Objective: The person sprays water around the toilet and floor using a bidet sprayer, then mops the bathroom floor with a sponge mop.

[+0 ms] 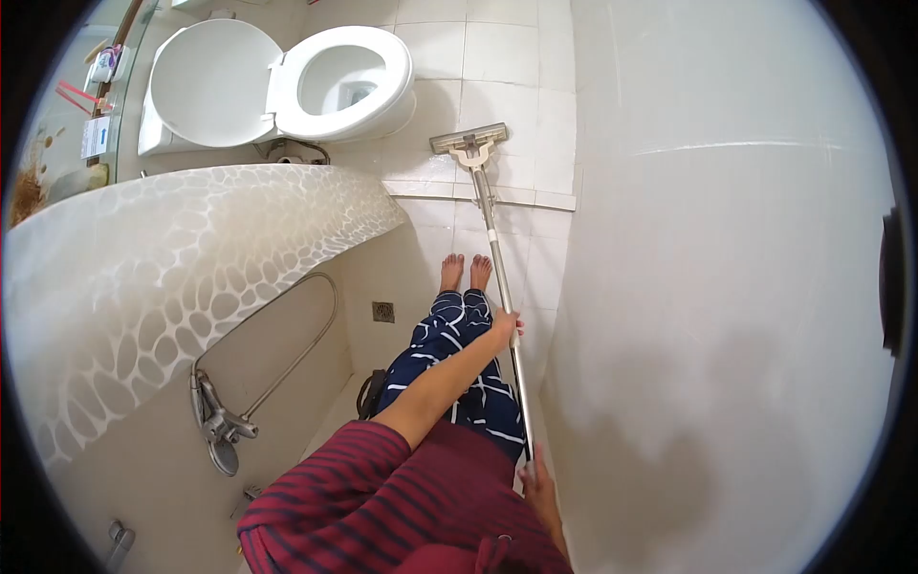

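Observation:
A sponge mop (pixel 496 251) with a long metal handle slants across the view. Its wide head (pixel 469 140) rests on the white tiled floor, past the low threshold and to the right of the toilet. My left hand (pixel 508 327) is closed around the middle of the handle. Lower down, near the handle's top end, my right hand (pixel 539 480) grips it close to my right side. My bare feet (pixel 466 273) stand on the tiles just left of the handle.
A toilet (pixel 397 100) stands ahead on the left with its lid up. A raised threshold (pixel 535 198) crosses the floor. At left are a pebble-patterned curtain (pixel 191 249), a shower mixer with hose (pixel 220 421) and a floor drain (pixel 382 312). A pale wall (pixel 708 249) borders the right.

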Demonstrator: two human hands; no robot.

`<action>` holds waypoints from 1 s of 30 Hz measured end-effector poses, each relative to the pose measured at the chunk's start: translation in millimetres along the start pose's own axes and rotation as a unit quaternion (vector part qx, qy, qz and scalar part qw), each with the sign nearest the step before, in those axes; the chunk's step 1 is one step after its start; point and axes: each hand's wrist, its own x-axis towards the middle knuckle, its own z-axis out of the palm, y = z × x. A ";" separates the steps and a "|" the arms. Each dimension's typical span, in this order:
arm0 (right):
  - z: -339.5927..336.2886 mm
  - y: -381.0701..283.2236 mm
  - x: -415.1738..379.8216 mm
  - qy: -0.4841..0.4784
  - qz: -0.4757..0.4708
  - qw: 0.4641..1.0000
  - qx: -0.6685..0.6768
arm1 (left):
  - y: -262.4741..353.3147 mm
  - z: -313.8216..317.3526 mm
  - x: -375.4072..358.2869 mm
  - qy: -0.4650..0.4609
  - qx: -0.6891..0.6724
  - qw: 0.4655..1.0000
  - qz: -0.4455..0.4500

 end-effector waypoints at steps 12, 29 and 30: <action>1.9 -170.5 307.4 0.098 -0.170 0.968 -0.154 | 156.4 -63.3 30.2 0.056 0.306 0.854 0.418; -30.2 -193.7 460.7 0.173 -0.218 0.929 -0.244 | 124.2 -115.9 -71.4 -0.113 0.708 0.584 0.380; -27.1 -130.5 402.2 0.202 -0.303 0.904 -0.224 | 108.9 -112.8 -62.3 -0.128 0.744 0.549 0.359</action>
